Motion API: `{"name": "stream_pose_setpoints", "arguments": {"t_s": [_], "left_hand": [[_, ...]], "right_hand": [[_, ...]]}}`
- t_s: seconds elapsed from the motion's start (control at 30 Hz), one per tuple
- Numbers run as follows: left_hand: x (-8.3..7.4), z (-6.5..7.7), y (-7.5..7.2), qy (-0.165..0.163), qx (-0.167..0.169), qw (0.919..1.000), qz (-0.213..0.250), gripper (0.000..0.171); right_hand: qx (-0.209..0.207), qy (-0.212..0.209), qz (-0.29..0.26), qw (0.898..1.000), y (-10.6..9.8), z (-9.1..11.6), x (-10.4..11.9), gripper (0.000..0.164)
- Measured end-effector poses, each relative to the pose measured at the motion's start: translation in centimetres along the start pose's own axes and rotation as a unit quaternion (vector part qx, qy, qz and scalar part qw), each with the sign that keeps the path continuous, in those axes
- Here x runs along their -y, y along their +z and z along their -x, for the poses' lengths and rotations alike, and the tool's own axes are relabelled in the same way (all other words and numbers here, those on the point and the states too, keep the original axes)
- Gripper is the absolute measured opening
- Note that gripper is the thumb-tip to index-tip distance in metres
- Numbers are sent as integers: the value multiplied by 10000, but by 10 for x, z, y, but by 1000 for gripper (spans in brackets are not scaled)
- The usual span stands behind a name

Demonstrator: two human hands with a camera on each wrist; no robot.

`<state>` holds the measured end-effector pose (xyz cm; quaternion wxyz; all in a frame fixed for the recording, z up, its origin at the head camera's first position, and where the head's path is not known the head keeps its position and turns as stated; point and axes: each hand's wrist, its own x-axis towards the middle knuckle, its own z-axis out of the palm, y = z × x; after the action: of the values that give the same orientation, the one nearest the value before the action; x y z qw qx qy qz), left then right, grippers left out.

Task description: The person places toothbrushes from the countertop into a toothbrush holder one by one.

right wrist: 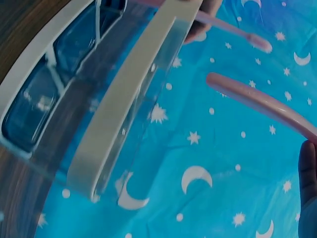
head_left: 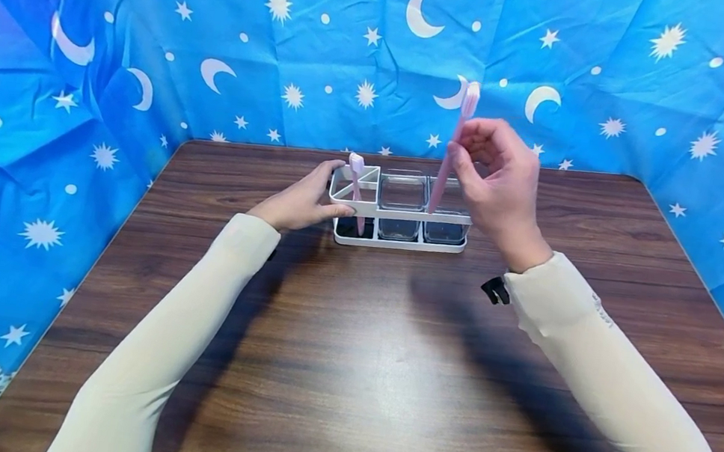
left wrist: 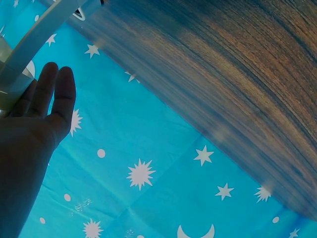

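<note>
A white toothbrush holder (head_left: 404, 215) stands near the far edge of the table. My left hand (head_left: 300, 200) grips its left end, thumb along the front rim and fingers behind. One pale pink toothbrush (head_left: 356, 172) stands in the divided left section, bristles up. Between the thumb and fingers of my right hand (head_left: 499, 179) a second pink toothbrush (head_left: 447, 163) is pinched, head up and slightly tilted. Its lower end overlaps the right-hand clear cup in the head view; in the right wrist view the rounded handle end (right wrist: 218, 81) shows apart from the holder, above its rim.
Two clear cups, a middle one (head_left: 403, 193) and a right one (head_left: 445, 232), sit in the holder. The brown wood-grain table (head_left: 344, 374) spreads in front. Blue cloth (head_left: 331, 34) with white moons and stars hangs behind and at both sides.
</note>
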<state>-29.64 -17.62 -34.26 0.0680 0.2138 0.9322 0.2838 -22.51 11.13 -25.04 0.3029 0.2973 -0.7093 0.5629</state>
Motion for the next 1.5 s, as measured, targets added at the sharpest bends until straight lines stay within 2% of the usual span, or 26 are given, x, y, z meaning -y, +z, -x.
{"name": "stream_pose_setpoints", "arguments": {"t_s": [0.17, 0.6, 0.87, 1.13, 1.5], "left_hand": [[2, -2, 1, 44, 1, 10000, -24, 98], [2, -3, 1, -16, -52, 10000, -5, 98], [1, -3, 1, -57, -87, 9999, -5, 97], [0, -2, 0, -33, -33, 10000, -22, 96], [-1, 0, -2, -58, -34, 10000, 67, 94]], "right_hand": [[182, -217, -35, 9996, 17, 1, 5, 14], [342, -216, 79, 9991, 44, 2, 10, 15], [470, -232, 136, 9985, 57, 3, -21, 15], [767, -102, 474, 9959, 66, 4, -34, 12], [1211, 412, 803, 9885, 76, 8, -51, 10]]}}
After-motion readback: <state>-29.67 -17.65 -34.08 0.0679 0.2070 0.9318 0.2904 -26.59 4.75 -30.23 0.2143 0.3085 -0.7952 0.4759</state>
